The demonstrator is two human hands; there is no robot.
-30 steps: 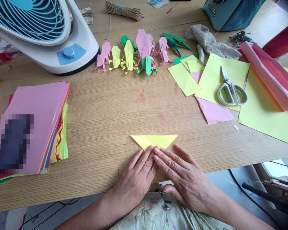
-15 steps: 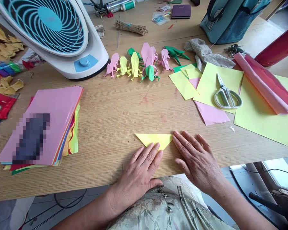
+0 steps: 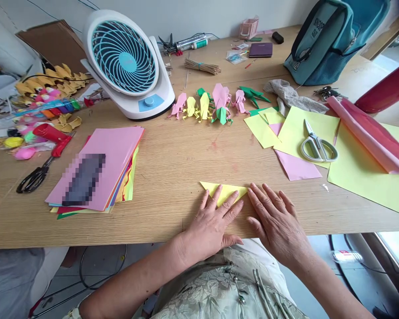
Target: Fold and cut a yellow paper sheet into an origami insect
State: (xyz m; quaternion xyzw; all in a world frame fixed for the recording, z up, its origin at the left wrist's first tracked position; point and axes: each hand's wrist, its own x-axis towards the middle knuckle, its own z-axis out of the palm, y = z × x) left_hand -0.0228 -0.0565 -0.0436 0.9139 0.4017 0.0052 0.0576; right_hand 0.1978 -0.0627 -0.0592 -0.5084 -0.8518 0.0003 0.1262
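A yellow paper folded into a triangle (image 3: 228, 191) lies flat near the front edge of the wooden table (image 3: 173, 164). My left hand (image 3: 216, 223) rests on it with fingers spread flat over its near half. My right hand (image 3: 277, 219) lies flat on the table beside it, fingertips touching the triangle's right corner. Neither hand grips anything.
A stack of coloured paper sheets (image 3: 109, 175) lies left. Folded paper frogs (image 3: 213, 104) stand in a row behind. Scissors (image 3: 315, 144) rest on yellow sheets (image 3: 362, 168) at right, beside a pink roll (image 3: 369, 133). A fan (image 3: 126, 62), a teal bag (image 3: 326, 40) and black-handled scissors (image 3: 36, 177) stand around.
The view has tilted up, showing more of the table's far side. My left hand has slid further onto the triangle, fingers spreading; my right hand, moved off to its right corner, stays there.
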